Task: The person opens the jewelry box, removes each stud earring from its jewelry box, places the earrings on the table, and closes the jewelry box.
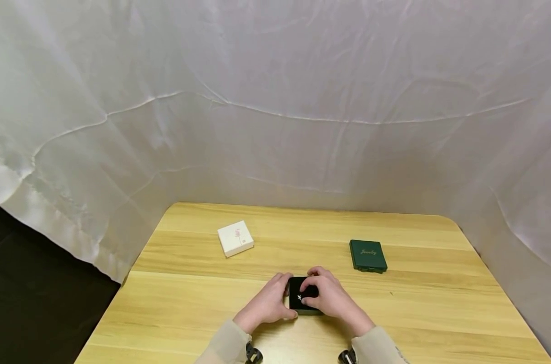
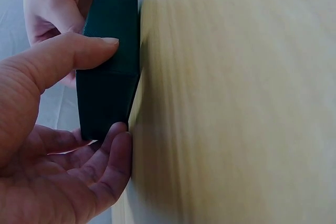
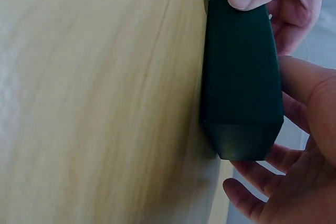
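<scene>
A small dark green jewelry box sits on the table near the front edge, its black insert uncovered. On the insert lies a tiny silvery piece of jewelry, too small to make out in detail. My left hand grips the box's left end, thumb against the front wall and fingers round the side, as the left wrist view also shows. Over the insert is my right hand, thumb and index finger bent and apart, their tips close beside the silvery piece. In the right wrist view the green box wall hides the insert.
A green lid marked "Jewelry" lies to the right, farther back. Back left is a white box with a pink flower print. The wooden table is enclosed by pale hanging cloth behind and at the sides.
</scene>
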`<state>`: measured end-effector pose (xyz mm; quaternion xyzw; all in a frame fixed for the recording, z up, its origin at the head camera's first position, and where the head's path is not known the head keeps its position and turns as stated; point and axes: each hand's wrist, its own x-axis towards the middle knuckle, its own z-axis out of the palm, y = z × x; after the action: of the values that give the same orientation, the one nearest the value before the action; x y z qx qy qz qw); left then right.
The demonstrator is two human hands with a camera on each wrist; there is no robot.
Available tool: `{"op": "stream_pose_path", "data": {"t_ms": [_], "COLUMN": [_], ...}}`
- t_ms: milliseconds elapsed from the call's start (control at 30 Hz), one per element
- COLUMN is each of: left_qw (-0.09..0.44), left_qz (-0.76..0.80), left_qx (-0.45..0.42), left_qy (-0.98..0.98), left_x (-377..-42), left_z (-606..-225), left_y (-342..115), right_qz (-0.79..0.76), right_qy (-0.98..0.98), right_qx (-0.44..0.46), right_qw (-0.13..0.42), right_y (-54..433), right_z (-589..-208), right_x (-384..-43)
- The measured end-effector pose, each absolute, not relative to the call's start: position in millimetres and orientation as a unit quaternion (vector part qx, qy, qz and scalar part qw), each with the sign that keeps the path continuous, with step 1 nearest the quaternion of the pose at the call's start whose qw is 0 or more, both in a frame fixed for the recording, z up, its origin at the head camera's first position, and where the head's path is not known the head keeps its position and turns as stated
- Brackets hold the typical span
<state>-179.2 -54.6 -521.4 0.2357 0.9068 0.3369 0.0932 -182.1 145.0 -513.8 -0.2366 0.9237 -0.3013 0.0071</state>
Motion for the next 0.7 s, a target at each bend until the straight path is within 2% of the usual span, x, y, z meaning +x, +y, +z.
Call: {"op": "stream_pose_path", "data": {"t_ms": [700], "left_qw": [0.082], "left_qz": [0.337], "left_qx": [0.246], "left_qy": [0.905], "left_x": [-179.4], "left_z": [-524.9], "left_y": [-54.7], "right_qz": [-0.297], "right_qy": [0.928], "right_qx": [-0.223], "right_qw": [0.002], "right_y": [137.9], "right_z": [-518.0], "right_x": [-180.4]}}
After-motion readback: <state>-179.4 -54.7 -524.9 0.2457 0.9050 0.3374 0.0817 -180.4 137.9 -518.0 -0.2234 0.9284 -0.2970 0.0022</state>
